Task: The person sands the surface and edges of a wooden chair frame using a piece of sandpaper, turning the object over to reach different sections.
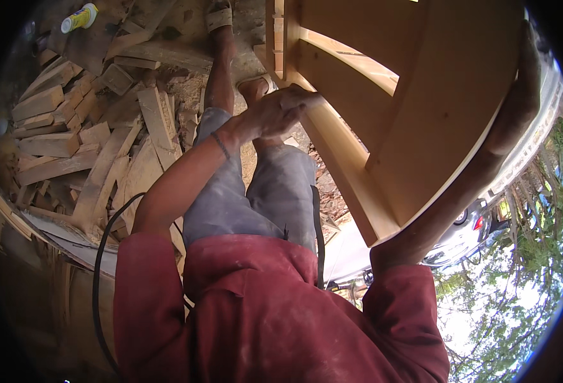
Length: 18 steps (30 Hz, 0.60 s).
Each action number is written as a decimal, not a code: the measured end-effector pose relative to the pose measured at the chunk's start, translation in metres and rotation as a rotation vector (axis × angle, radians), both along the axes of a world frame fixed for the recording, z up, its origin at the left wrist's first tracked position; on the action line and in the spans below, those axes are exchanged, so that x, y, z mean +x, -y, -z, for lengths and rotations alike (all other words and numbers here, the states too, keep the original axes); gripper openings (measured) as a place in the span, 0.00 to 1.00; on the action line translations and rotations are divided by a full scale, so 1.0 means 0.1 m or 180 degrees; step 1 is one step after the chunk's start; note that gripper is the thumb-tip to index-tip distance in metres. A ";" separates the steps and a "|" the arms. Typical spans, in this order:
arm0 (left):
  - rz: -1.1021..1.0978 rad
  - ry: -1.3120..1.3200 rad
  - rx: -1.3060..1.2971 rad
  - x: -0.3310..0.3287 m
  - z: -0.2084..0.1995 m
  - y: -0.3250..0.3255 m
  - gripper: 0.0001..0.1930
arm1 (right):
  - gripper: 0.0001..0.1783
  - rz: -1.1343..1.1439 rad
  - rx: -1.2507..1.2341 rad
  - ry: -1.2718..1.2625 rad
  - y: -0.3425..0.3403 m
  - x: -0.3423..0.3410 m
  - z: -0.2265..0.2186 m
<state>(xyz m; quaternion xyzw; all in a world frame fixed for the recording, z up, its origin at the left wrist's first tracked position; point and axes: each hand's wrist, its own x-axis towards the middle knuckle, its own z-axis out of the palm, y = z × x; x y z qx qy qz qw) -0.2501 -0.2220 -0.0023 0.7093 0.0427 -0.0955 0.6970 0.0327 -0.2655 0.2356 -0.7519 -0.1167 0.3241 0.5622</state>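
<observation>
Over wood offcuts (71, 134) — both hands (275, 115) grip wooden frame (390, 108)

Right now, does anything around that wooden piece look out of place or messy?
Yes. Offcut planks lie heaped at all angles on the ground to the left, with sawdust among them. A yellow bottle lies on its side beyond them. The wooden frame itself is tilted, held by the left hand and right hand.

- Your wooden frame (383, 121) is pale, smooth, matt planed wood
- The offcuts (71, 140) look rougher, dull and dusty
- Your red shirt (262, 319) is matt cloth, dust-marked
- The yellow bottle (79, 18) looks glossy plastic
</observation>
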 end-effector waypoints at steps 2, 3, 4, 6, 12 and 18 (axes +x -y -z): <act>0.0053 -0.0546 -0.0551 0.03 0.19 -0.06 0.22 | 0.23 -0.0028 0.0029 -0.0009 -0.02 0.01 -0.02; -0.0052 -0.0418 -0.0458 0.01 0.15 0.00 0.22 | 0.23 -0.0075 0.0068 -0.0049 -0.04 0.03 0.06; -0.0163 -0.0294 -0.0361 -0.05 0.06 0.12 0.23 | 0.23 -0.0126 0.0095 -0.0083 -0.06 0.04 0.10; -0.0097 0.0271 -0.0411 -0.01 -0.41 0.22 0.23 | 0.23 -0.0036 0.0058 -0.0028 -0.03 0.00 0.09; -0.0073 0.0884 -0.0687 0.18 -0.98 0.21 0.24 | 0.23 0.0087 0.0026 0.0015 0.00 0.02 -0.04; 0.0192 -0.0296 -0.0389 -0.03 0.24 0.06 0.24 | 0.23 0.0015 0.0051 -0.0045 -0.08 0.03 0.07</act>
